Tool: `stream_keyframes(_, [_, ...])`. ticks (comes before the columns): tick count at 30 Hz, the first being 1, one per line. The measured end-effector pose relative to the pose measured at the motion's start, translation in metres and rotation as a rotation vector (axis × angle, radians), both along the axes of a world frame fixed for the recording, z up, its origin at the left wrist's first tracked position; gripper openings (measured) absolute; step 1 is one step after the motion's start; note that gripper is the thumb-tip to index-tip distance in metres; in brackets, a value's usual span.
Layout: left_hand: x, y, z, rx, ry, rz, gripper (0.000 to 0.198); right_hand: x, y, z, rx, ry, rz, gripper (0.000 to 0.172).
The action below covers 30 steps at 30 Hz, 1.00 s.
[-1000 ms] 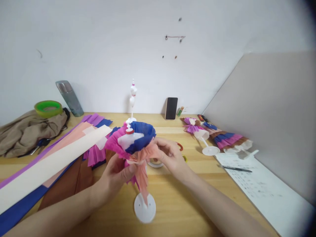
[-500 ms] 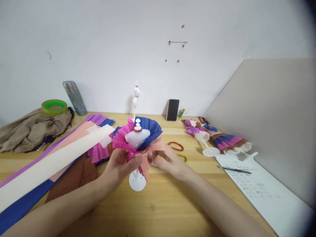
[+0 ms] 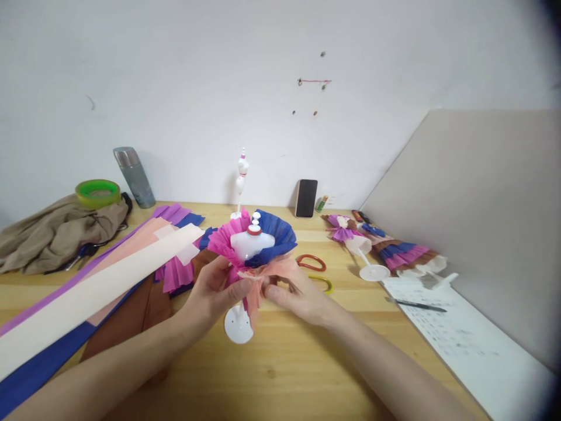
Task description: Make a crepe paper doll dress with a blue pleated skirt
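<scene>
In the middle of the head view is a small white mannequin with a red neck band, tilted on its round white base. Around its body flare pink crepe paper, blue crepe paper and peach crepe paper. My left hand is closed around the gathered paper at the waist, its thumb across the front. Pinched on the peach paper at the right side is my right hand. The fingertips behind the paper are hidden.
Crepe paper strips spread across the left. Scissors lie behind my right hand. A second mannequin, a phone and a flask stand at the back. Dressed mannequins and a pen on paper lie right.
The dressed mannequin has tilted, its top shifting right and its base slightly left. Both hands keep their hold, and the right fingers have drawn closer to the waist.
</scene>
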<state>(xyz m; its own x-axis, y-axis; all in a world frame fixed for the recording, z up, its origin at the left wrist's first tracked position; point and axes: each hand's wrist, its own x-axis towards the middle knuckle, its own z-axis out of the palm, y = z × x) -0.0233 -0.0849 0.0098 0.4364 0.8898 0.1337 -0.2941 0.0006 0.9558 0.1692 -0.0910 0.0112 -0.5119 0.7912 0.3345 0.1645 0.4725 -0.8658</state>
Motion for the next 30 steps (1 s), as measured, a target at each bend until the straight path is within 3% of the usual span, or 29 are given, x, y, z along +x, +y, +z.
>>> stream_keyframes(9, [0.0,0.0,-0.004,0.023,-0.012,0.0,0.028,0.003,-0.002,0.009,0.032,-0.1,0.002,0.011])
stream_keyframes(13, [0.001,-0.001,-0.001,0.049,-0.004,0.009,0.024,0.002,-0.002,0.005,0.022,-0.003,-0.037,0.01])
stream_keyframes(18, [-0.003,0.001,-0.005,0.099,0.048,-0.002,0.023,0.015,0.005,0.001,-0.102,0.201,-0.076,0.039])
stream_keyframes(23, [-0.008,-0.001,-0.011,0.148,0.12,-0.055,0.025,0.03,0.003,0.02,-0.224,0.428,-0.135,0.072])
stream_keyframes(26, [-0.009,-0.005,-0.012,0.186,0.15,-0.104,0.032,0.03,-0.003,0.03,-0.208,0.422,-0.175,0.07])
stream_keyframes(30, [-0.007,-0.007,-0.008,0.168,0.166,-0.122,0.03,0.024,-0.01,0.031,-0.205,0.376,-0.122,0.063])
